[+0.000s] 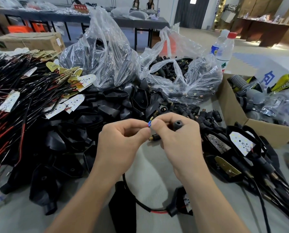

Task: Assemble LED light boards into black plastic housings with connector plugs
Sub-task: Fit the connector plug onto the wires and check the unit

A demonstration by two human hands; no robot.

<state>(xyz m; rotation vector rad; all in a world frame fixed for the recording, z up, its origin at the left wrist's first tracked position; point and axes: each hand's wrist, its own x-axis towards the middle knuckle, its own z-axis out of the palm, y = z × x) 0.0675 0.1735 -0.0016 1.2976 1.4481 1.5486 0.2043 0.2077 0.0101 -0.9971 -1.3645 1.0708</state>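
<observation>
With the left hand (123, 137) pinching the wire tips (149, 124) and the right hand (175, 138) gripping a connector plug (177, 125), the person should thread them in straight.

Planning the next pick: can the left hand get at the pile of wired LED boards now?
Probably yes, once freed: the pile of wired LED boards lies uncovered on its side, but the left hand is pinching a wire end with the right hand and must let go first.

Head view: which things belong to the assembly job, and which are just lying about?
Job: left hand, right hand, wire ends, connector plug, housing pile, LED boards, bag of plugs.
Lying about: water bottles, cardboard box, brown carton.
</observation>
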